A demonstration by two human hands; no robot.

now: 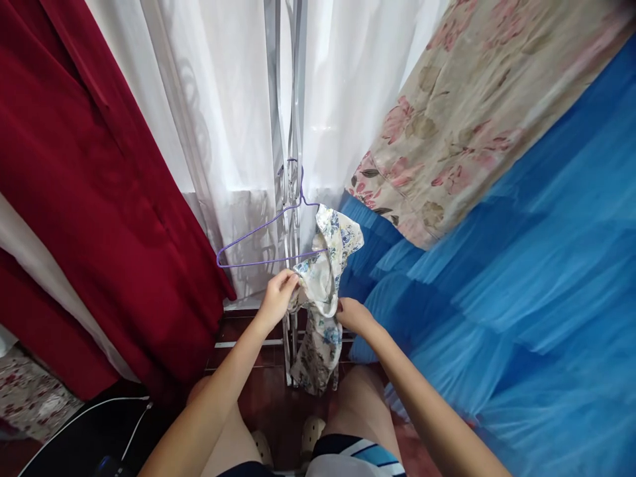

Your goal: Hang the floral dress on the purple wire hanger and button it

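Below the purple hanger [253,264], the left hand [278,299] pinches a floral garment [322,339] (one shoulder on the hanger); the right hand [356,315] curls closed at its edge.

No readable text, labels, brands, numbers or signs; only floral prints, no lettering visible.

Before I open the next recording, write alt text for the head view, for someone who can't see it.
A left hand pinches and a right hand touches a floral garment draped over one end of a purple hanger, whose other end is bare. White fabric hangs behind, red fabric left, pink-flowered cloth and blue tulle right.
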